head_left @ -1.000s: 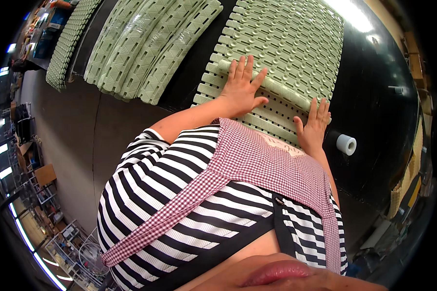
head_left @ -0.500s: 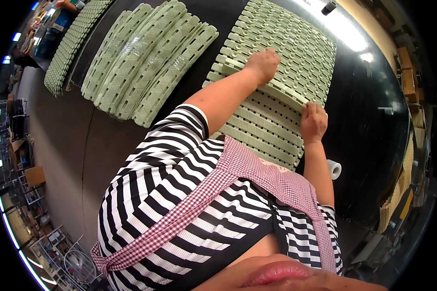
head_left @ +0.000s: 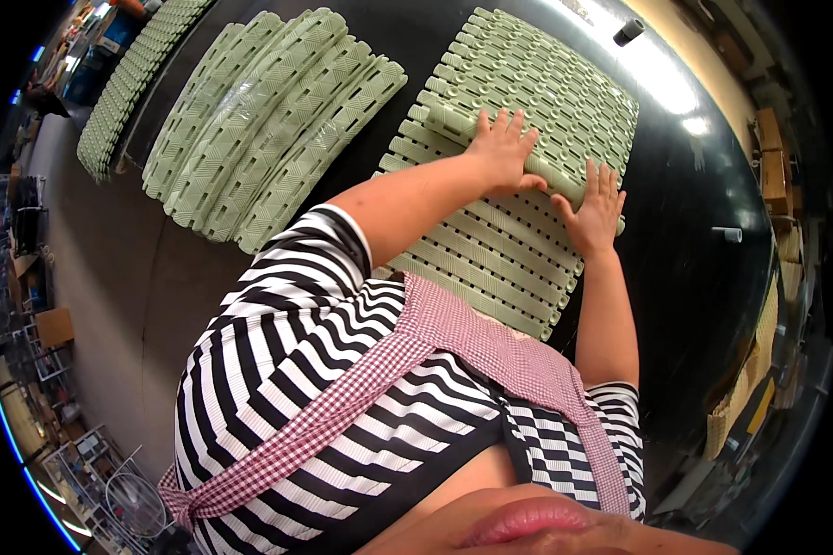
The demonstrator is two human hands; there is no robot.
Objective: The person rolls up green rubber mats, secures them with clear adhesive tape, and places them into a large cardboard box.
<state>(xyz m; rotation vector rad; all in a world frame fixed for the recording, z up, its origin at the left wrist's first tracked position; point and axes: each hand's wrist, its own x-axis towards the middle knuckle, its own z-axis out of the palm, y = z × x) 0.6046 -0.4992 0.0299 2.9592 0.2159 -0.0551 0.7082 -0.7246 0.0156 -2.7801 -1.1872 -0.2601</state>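
A pale green slatted plastic mat [head_left: 477,254] with slots lies on a black table [head_left: 680,305] in front of me. Its far part is turned over on itself, showing rows of round knobs, and a rounded fold runs across it. My left hand [head_left: 504,153] rests on this fold with its fingers spread. Near the fold's right end, my right hand [head_left: 595,211] also presses flat, fingers apart and pointing away from me. Neither hand grips anything. My left forearm hides a little of the mat's left side.
Several bundled green mats [head_left: 268,120], partly under shiny clear film, lie to the left. Another knobbed mat [head_left: 139,88] is farther left. A dark cylinder [head_left: 628,33] stands at the far edge, and a small pale tube [head_left: 729,235] lies at right. Cardboard boxes [head_left: 774,157] stand beyond.
Both hands have gone from curled on the mat's edge to spread flat on the fold. The raised edge now lies over as a rounded fold. The white roll by my right arm is out of sight.
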